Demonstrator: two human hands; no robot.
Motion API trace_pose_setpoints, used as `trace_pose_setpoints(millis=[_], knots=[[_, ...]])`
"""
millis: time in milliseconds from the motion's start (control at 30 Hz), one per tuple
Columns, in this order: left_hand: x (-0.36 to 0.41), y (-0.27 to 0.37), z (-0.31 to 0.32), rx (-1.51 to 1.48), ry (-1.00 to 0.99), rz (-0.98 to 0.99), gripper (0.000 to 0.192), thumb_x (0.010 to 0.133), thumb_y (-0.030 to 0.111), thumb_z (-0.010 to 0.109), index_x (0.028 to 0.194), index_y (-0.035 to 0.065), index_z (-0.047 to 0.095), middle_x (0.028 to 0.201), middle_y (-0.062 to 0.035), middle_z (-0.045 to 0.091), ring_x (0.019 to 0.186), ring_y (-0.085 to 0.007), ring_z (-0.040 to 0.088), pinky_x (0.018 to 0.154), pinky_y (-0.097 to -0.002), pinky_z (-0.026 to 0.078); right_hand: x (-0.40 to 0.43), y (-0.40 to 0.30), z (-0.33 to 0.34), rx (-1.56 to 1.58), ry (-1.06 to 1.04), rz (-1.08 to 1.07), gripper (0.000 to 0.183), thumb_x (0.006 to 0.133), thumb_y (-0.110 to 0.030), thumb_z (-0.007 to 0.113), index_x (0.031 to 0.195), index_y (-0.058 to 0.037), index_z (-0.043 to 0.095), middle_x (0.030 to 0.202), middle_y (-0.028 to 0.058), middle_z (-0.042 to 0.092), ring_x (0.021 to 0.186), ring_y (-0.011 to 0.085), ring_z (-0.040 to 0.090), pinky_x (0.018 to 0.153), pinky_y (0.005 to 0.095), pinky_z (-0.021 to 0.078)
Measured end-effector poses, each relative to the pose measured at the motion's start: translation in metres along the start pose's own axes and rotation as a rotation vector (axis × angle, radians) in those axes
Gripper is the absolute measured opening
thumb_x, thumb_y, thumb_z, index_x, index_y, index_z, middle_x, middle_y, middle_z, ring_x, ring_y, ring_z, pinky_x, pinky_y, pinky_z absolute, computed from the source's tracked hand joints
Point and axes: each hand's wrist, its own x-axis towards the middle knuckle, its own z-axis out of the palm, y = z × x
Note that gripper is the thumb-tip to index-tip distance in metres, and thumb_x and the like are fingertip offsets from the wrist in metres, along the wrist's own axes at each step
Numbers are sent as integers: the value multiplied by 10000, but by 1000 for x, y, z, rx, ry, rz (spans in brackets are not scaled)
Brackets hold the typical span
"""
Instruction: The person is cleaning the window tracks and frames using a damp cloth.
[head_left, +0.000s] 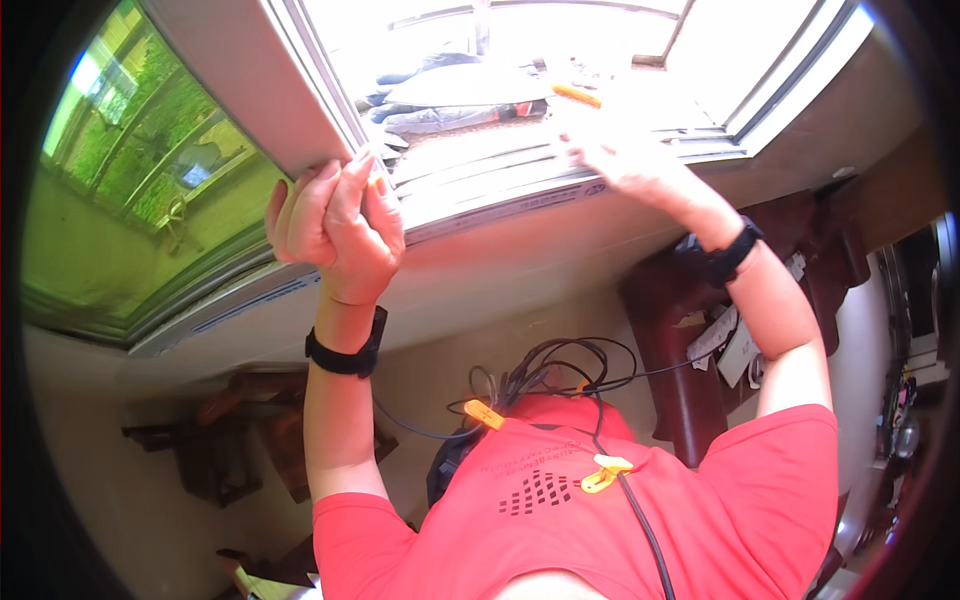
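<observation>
My left hand (341, 221) is raised with its fingers curled at the edge of a white window sash frame (251, 82), near its lower corner. Whether the fingers grip the frame or a small thing is unclear. Farther right, my right hand (611, 161) reaches through the window opening over the white sill track (517, 199). Glare washes out its fingers. An orange strip-like object (576, 95) shows just beyond them; whether it is held cannot be told. Outside lie grey and dark gloves or cloths (450, 116) beside a pale flat piece.
Green-tinted glass (150, 150) fills the left side. Dark wooden furniture (675, 330) with papers stands at the right, and wooden chairs (217, 450) at the lower left. Looped black cables (555, 367) hang at my waist, with orange clips (484, 414) on my red shirt.
</observation>
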Motion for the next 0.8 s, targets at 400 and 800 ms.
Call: trace_pose_setpoints(millis=[400, 800], knots=[[2, -2, 0, -4, 35, 54, 144, 874, 145, 673, 1006, 95, 701, 1093, -41, 502, 865, -217, 641, 774, -410, 492, -55, 145, -133, 561, 753, 578, 234, 988, -226, 538, 1062, -32, 646, 864, 53, 673, 740, 147, 650, 677, 304, 555], [3, 1, -1, 6, 30, 51, 124, 872, 132, 672, 990, 112, 707, 1107, -34, 505, 904, -201, 635, 798, -399, 485, -63, 88, -58, -215, 240, 338, 233, 910, -214, 596, 985, -11, 683, 876, 160, 665, 830, 303, 631, 786, 403, 502]])
